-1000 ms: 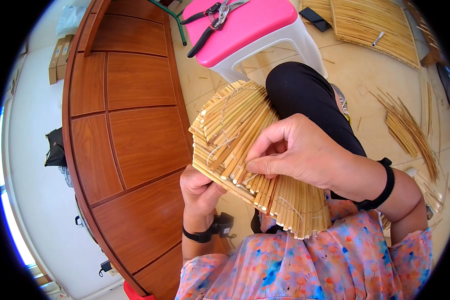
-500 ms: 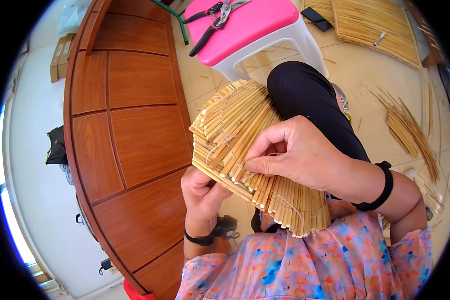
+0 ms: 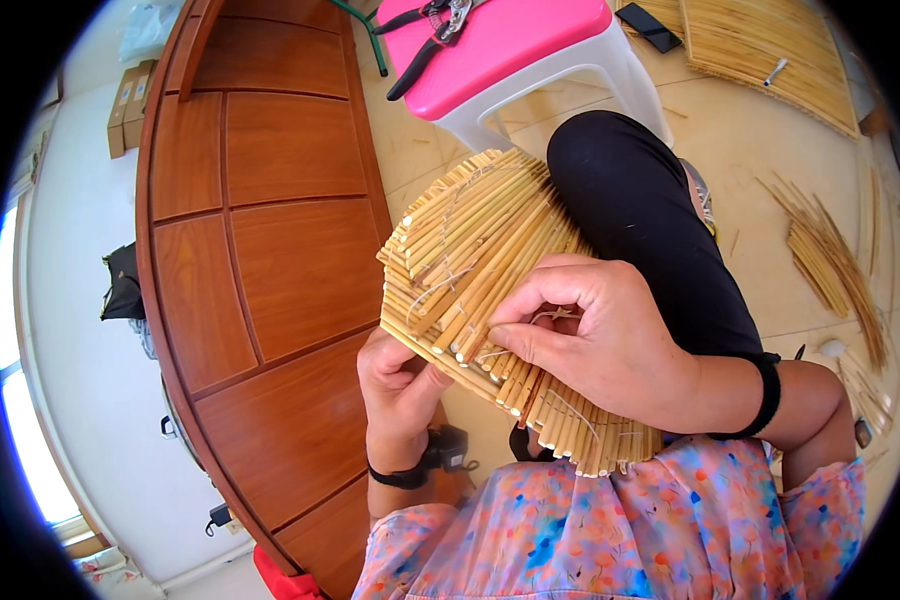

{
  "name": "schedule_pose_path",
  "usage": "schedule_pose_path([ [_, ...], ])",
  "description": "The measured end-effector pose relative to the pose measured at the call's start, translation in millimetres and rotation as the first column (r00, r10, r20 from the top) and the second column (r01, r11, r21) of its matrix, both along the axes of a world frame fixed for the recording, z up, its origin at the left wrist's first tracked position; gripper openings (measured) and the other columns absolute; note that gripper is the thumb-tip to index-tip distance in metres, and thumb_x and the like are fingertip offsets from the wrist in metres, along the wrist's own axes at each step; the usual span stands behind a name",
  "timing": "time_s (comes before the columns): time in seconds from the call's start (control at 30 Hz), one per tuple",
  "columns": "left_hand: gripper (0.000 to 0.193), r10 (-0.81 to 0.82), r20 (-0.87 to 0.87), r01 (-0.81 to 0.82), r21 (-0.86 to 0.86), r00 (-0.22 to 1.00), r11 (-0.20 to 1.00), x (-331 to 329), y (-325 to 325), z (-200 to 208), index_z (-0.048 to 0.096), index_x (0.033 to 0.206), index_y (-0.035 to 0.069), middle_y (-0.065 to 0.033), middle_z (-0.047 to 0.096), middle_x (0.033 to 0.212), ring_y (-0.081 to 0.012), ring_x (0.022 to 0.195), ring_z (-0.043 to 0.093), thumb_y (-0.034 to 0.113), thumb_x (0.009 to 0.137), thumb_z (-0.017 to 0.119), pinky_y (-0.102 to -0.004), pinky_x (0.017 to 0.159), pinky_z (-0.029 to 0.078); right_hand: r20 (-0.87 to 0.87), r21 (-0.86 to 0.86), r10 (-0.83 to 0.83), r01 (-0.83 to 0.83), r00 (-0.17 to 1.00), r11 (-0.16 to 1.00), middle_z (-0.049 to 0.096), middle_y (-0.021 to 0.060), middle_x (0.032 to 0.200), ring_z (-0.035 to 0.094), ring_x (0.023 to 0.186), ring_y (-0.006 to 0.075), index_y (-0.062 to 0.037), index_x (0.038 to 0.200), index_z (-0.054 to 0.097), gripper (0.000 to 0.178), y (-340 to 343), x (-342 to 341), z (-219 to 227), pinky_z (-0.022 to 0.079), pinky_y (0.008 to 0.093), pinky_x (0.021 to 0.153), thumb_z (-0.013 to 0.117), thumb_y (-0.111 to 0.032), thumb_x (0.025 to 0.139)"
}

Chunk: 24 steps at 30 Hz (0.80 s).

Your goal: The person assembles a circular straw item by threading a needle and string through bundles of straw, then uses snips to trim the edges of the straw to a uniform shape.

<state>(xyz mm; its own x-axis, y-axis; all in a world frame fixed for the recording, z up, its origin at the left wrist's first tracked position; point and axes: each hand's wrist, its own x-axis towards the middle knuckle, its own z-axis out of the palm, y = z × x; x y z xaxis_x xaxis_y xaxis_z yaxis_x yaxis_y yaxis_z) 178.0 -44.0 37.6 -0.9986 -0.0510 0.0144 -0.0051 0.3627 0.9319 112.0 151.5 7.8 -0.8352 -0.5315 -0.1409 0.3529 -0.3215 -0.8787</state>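
A fan-shaped panel of straw-coloured reed stalks (image 3: pixel 470 255), laced with thin pale cord, lies tilted across my lap. At its lower left edge my left hand (image 3: pixel 398 382) grips the rim, thumb near the cut ends and the fingers partly hidden underneath. Over the middle of the stalks my right hand (image 3: pixel 615 335) is closed in a pinch, thumb against forefinger. A thin cord (image 3: pixel 558 314) loops inside its palm and seems to run to the pinch; the fingertips touch the stalks. Another loop of cord (image 3: pixel 435 290) lies loose on the panel's left part.
Black-handled pruning shears (image 3: pixel 435 40) rest on a pink-topped stool (image 3: pixel 515 45) ahead. To the right on the floor are a phone (image 3: pixel 650 28), a reed mat (image 3: pixel 770 60) with a marker on it, and loose stalks (image 3: pixel 830 260). A wooden panelled unit (image 3: pixel 295 260) stands left.
My right hand has shifted slightly down and right, its pinch still at the stalks, and the cord in its palm shows more. My left hand keeps its grip. The view has shifted a little.
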Motion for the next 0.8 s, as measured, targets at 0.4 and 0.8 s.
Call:
schedule_pose_path([
  [0.4, 0.021, -0.013, -0.059, 0.010, -0.050, 0.998, 0.999, -11, 17, 6, 0.067, 0.096, -0.002, -0.0117, 0.067, 0.096, -0.0205, 0.089, 0.063, 0.005, 0.076, 0.069, -0.0290, 0.078, 0.047, -0.187, 0.061, -0.033, 0.045, 0.982, 0.997, 0.061, 0.0118, 0.077, 0.064, 0.067, 0.0164, 0.0045, 0.087, 0.064, 0.011, 18, -4, 8, 0.051, 0.0253, 0.060, 0.065, 0.000, 0.076],
  [0.8, 0.019, -0.508, -0.185, 0.339, -0.551, 0.841, 0.763, -73, 37, 40, 0.064, 0.085, 0.005, -0.0079, 0.059, 0.075, -0.0225, 0.058, 0.056, -0.003, 0.068, 0.065, -0.0308, 0.050, 0.044, -0.628, 0.350, -0.026, 0.312, 0.778, 0.883, 0.061, 0.0101, 0.077, 0.062, 0.061, 0.0182, 0.0003, 0.091, 0.063, 0.021, 57, 11, 48, 0.050, 0.0269, 0.055, 0.073, -0.005, 0.073],
])
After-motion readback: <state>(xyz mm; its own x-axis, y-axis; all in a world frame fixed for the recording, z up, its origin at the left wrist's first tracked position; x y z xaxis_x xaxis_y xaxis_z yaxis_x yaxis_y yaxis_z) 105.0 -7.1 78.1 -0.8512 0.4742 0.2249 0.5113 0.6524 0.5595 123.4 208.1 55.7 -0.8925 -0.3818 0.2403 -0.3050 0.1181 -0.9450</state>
